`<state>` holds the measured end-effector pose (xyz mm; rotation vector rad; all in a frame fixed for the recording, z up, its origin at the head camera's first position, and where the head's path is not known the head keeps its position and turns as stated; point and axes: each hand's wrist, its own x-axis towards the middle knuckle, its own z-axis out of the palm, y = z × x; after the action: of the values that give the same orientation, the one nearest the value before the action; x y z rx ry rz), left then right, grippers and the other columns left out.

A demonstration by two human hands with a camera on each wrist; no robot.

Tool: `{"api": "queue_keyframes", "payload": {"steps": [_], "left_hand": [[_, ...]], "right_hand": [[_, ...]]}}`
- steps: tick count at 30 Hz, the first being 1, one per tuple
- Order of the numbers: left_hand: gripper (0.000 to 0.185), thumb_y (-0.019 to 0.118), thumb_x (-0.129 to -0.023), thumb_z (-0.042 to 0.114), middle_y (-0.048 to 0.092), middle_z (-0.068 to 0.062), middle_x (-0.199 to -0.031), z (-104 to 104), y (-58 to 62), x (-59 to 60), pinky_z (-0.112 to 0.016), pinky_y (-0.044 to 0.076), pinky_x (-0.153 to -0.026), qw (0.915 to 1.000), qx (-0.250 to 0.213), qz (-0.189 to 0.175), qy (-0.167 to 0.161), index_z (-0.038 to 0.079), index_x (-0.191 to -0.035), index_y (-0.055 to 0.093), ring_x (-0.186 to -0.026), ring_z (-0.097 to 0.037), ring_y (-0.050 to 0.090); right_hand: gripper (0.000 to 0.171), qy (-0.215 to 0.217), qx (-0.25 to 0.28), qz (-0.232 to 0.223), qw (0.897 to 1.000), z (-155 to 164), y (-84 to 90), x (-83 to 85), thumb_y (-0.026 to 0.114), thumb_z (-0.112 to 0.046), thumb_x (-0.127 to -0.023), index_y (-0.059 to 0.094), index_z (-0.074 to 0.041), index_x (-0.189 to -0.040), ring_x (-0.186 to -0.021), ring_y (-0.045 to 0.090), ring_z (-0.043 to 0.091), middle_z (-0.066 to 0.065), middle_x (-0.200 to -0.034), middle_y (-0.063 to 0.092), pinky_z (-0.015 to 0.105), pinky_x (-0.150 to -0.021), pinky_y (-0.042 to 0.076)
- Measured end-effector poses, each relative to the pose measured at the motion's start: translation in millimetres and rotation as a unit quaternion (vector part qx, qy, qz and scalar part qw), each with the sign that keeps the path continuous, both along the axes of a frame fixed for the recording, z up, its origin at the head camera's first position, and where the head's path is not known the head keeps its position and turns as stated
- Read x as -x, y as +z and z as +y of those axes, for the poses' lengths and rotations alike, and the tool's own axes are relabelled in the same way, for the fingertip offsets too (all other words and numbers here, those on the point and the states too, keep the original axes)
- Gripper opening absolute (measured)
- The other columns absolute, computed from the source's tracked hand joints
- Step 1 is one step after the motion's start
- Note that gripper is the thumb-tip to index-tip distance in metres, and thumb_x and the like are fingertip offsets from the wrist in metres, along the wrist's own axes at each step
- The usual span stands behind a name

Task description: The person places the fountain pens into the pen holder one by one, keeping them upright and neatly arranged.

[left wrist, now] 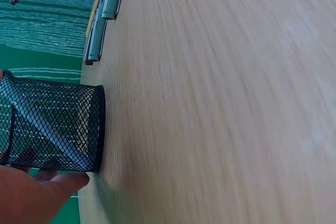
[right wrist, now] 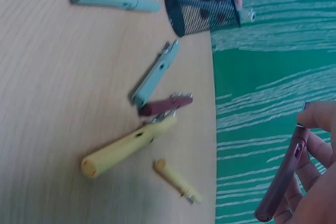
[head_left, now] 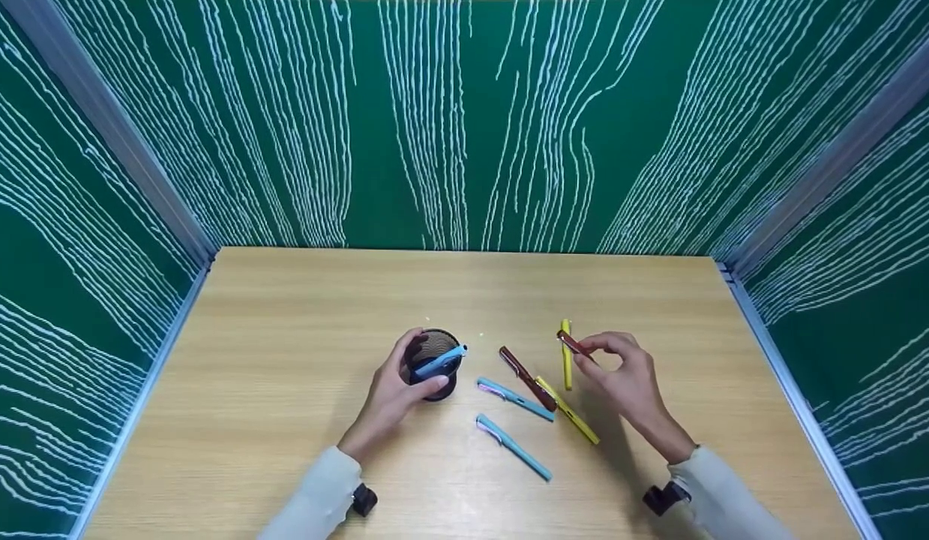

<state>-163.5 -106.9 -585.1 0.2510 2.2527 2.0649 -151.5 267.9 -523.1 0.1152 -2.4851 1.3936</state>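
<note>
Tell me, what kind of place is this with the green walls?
Probably a small desk booth set up for recording, not a real classroom. A light wooden table is boxed in by green panels with white wavy lines, and only pens and a black mesh pen cup are on it.

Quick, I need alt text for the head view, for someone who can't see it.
The left hand grips a black mesh cup holding a blue pen, while the right hand pinches a dark red pen above a wooden table. Five more pens lie between the hands.
</note>
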Motion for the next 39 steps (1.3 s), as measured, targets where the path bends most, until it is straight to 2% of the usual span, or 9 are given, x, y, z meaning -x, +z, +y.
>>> {"api": "queue_keyframes", "payload": {"steps": [6, 12, 19, 29, 33, 39], "left_hand": [[0.092, 0.092, -0.091, 0.024, 0.054, -0.016, -0.164, -0.2, -1.0, 0.8, -0.059, 0.034, -0.128, 1.0, 0.004, 0.003, 0.0, 0.016, -0.168, 0.042, -0.151, -0.039, 0.05], [0.094, 0.093, -0.09, 0.017, 0.055, -0.02, -0.162, 0.8, 0.5, 1.8, -0.057, 0.037, -0.126, 0.9999, -0.012, 0.01, -0.003, 0.01, -0.168, 0.041, -0.148, -0.04, 0.053], [0.094, 0.094, -0.089, 0.018, 0.054, -0.019, -0.162, 1.5, 2.1, 1.0, -0.055, 0.039, -0.126, 1.0, -0.009, 0.002, 0.001, 0.015, -0.168, 0.042, -0.148, -0.038, 0.053], [0.093, 0.092, -0.09, 0.013, 0.053, -0.021, -0.163, 1.7, 0.1, 2.1, -0.057, 0.035, -0.128, 0.9996, -0.023, 0.017, -0.003, 0.008, -0.167, 0.04, -0.151, -0.041, 0.05], [0.094, 0.092, -0.09, 0.016, 0.054, -0.017, -0.164, 1.8, 1.4, 1.2, -0.055, 0.036, -0.128, 0.9998, -0.011, 0.014, 0.0, 0.01, -0.168, 0.041, -0.151, -0.038, 0.051], [0.092, 0.092, -0.089, 0.013, 0.055, -0.019, -0.161, 3.2, 2.5, 1.3, -0.056, 0.037, -0.127, 0.9996, -0.025, 0.009, 0.003, 0.011, -0.166, 0.043, -0.149, -0.039, 0.052]], "right_hand": [[0.021, 0.019, 0.004, 0.016, 1.0, -14.8, 8.1, -5.0, 0.088, 0.006, -0.088, 0.084, -0.01, -0.102, -0.109, 0.059, 0.013, 0.005, -0.106, 0.077, 0.021, -0.098, 0.044], [0.019, 0.042, 0.022, 0.013, 0.999, -31.0, 14.7, -7.2, 0.089, 0.003, -0.089, 0.084, -0.011, -0.101, -0.112, 0.06, 0.015, 0.003, -0.108, 0.076, 0.028, -0.101, 0.046], [0.017, 0.071, 0.045, 0.001, 0.996, -50.4, 20.8, -6.1, 0.088, -0.001, -0.092, 0.083, -0.012, -0.104, -0.114, 0.059, 0.018, 0.004, -0.108, 0.074, 0.038, -0.104, 0.044], [0.019, 0.09, 0.053, 0.021, 0.994, -76.1, 29.9, 2.1, 0.088, -0.002, -0.092, 0.083, -0.013, -0.107, -0.114, 0.06, 0.02, 0.001, -0.111, 0.075, 0.044, -0.105, 0.046], [0.02, 0.098, 0.058, 0.027, 0.993, -84.4, 34.1, 6.3, 0.089, -0.002, -0.091, 0.083, -0.012, -0.106, -0.114, 0.061, 0.022, 0.002, -0.11, 0.076, 0.048, -0.106, 0.043], [0.019, 0.11, 0.065, 0.017, 0.992, -94.7, 38.8, 10.5, 0.089, -0.004, -0.091, 0.082, -0.014, -0.106, -0.114, 0.061, 0.024, 0.001, -0.11, 0.075, 0.049, -0.106, 0.04]]}}
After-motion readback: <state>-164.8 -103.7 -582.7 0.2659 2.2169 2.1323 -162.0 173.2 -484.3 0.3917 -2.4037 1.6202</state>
